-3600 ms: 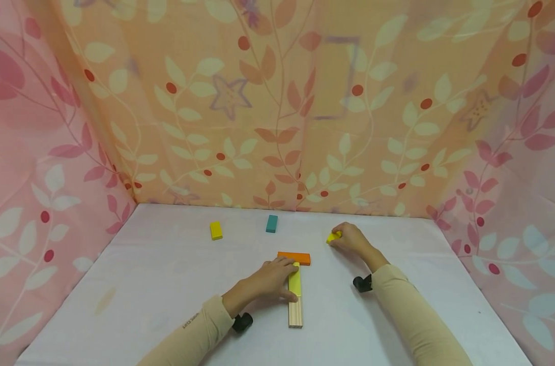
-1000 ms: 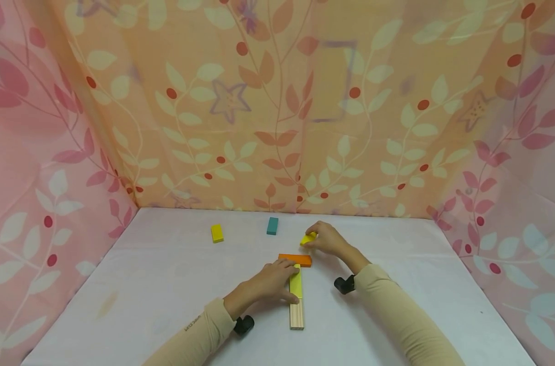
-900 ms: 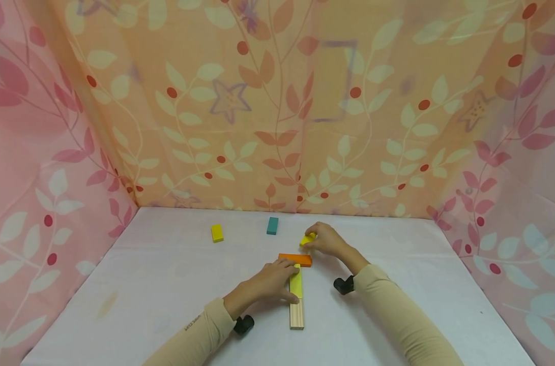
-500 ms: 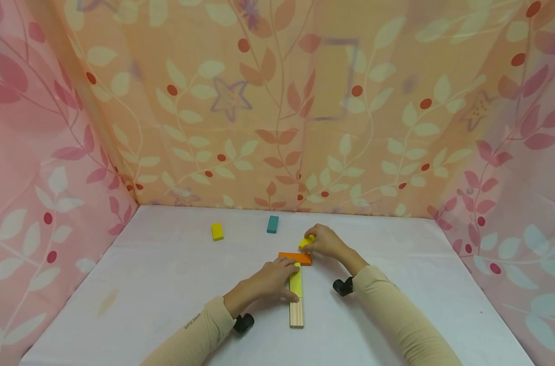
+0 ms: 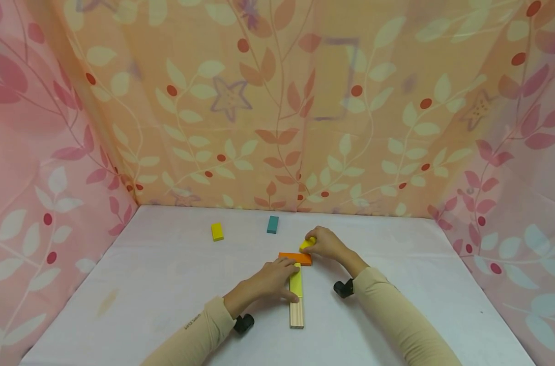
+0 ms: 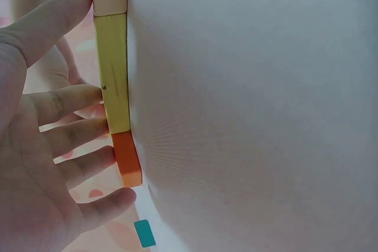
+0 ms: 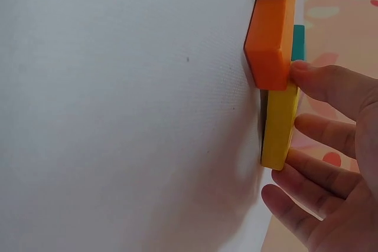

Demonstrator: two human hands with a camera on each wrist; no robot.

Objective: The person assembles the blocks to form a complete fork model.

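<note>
A line of wooden blocks runs away from me: a plain wood block [image 5: 296, 319] nearest, a pale yellow block [image 5: 295, 285] beyond it, and an orange block [image 5: 303, 259] lying crosswise at the far end. My left hand [image 5: 270, 280] rests along this line with extended fingers, thumb by the plain block and fingertips by the pale yellow and orange ones. With thumb and fingers, my right hand [image 5: 328, 246] pinches a brighter yellow block [image 7: 280, 131] just behind the right end of the orange block. In the right wrist view it overlaps the orange block's edge.
Farther back on the white-covered table [image 5: 158, 284] lie another yellow block [image 5: 217, 232] to the left and a teal block [image 5: 272, 224] near the middle. A patterned cloth [image 5: 277, 101] closes off the back and both sides.
My right hand has carried the yellow block leftward from the right side of the table, then slightly nearer to the orange block. My left hand has stayed in place on the line.
</note>
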